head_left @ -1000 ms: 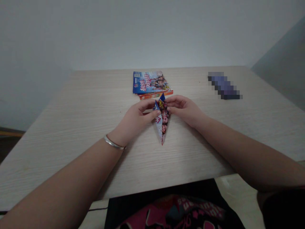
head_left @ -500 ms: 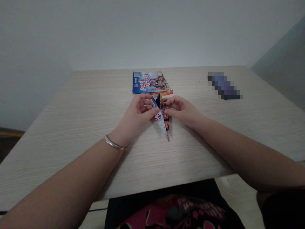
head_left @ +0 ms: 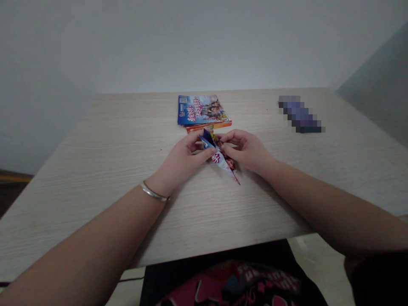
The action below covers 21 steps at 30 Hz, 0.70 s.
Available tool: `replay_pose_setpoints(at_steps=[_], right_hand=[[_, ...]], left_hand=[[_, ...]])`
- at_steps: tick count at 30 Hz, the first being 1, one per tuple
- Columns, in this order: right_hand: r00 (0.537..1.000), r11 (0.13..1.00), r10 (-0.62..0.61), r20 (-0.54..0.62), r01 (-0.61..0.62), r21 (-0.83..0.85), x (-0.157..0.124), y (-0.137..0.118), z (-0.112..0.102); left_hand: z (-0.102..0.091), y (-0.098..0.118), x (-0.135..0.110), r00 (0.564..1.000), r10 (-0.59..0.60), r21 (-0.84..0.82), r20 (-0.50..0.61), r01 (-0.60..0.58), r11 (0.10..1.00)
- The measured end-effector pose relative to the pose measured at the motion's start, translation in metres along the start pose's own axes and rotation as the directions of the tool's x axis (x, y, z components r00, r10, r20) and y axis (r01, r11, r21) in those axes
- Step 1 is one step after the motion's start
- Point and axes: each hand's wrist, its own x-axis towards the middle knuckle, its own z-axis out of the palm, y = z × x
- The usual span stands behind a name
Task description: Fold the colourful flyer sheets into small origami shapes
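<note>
A folded piece of printed paper (head_left: 221, 161), long and pointed, lies low over the wooden table (head_left: 111, 140) between my hands, its tip pointing toward the near right. My left hand (head_left: 181, 161), with a silver bangle on the wrist, pinches the paper's left side near its wide end. My right hand (head_left: 247, 148) is curled and pinches the right side of the same end. Both hands sit just in front of a small stack of colourful booklets (head_left: 200, 111).
A dark, blurred-out oblong object (head_left: 301, 114) lies at the table's far right. A plain wall stands behind the table. The table's near edge is close to my lap, where dark and pink clothing (head_left: 236, 284) shows.
The folded paper has turned: its pointed tip swung from pointing straight toward me round to the near right. Both hands stayed on its wide end and shifted slightly.
</note>
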Motion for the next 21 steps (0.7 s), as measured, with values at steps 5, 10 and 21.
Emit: replay_pose_setpoints(at_steps=[5,10,21], right_hand=[[0.999,1.0,0.03,-0.03,-0.03,-0.01,-0.0025,-0.0073,0.0005],[0.994,0.995,0.095,-0.053,-0.093,0.044,-0.001,-0.0104,0.0001],[0.992,0.988,0.124,-0.011,-0.122,0.093,0.004,-0.003,-0.0051]], left_hand=[[-0.0027,-0.0023,-0.0001,1.0,-0.004,-0.037,0.025,0.005,0.999],[-0.0036,0.0002,0.0002,0.994,-0.01,-0.073,0.105,0.018,0.997],[-0.0054,-0.0007,0.0008,0.987,-0.028,-0.055,0.159,0.038,0.998]])
